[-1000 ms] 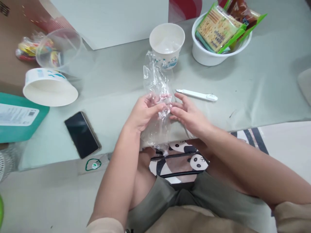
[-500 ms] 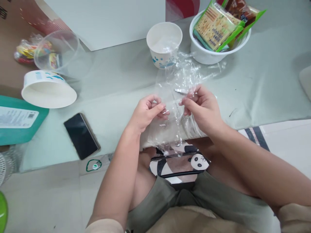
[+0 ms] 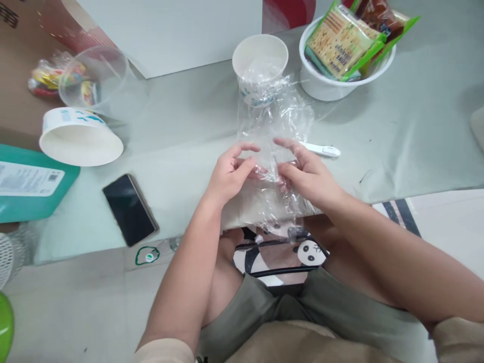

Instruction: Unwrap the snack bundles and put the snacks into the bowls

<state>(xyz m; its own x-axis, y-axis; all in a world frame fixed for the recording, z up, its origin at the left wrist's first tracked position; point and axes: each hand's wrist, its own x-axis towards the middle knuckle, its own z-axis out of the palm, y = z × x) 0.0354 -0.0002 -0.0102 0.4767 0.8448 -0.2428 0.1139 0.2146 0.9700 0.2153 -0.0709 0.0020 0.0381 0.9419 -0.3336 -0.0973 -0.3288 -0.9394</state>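
Clear, crinkled plastic film (image 3: 270, 126) stretches from the paper cup down past the table's front edge. My left hand (image 3: 232, 171) pinches its left side between thumb and curled fingers, index finger held out. On the other side my right hand (image 3: 308, 171) grips the film the same way, its index finger also stretched forward. Just beyond the right hand lies a slim white tool (image 3: 323, 149), looking like a small utility knife, its front end partly hidden. Behind the film stands a white paper cup (image 3: 260, 58) with blue print, upright, partly covered by the film.
A white bowl (image 3: 327, 91) of packaged biscuits (image 3: 342, 43) stands back right. On the left are a tipped paper bowl (image 3: 81, 143), a clear plastic cup (image 3: 94, 75), wrapped sweets (image 3: 47, 78), a phone (image 3: 130, 209) and a teal container (image 3: 34, 184). A white box (image 3: 177, 35) stands behind.
The white tool, earlier mostly hidden at my right hand, now shows lying on the table beyond it. Both index fingers have stretched out, and the film has shifted left over the cup.
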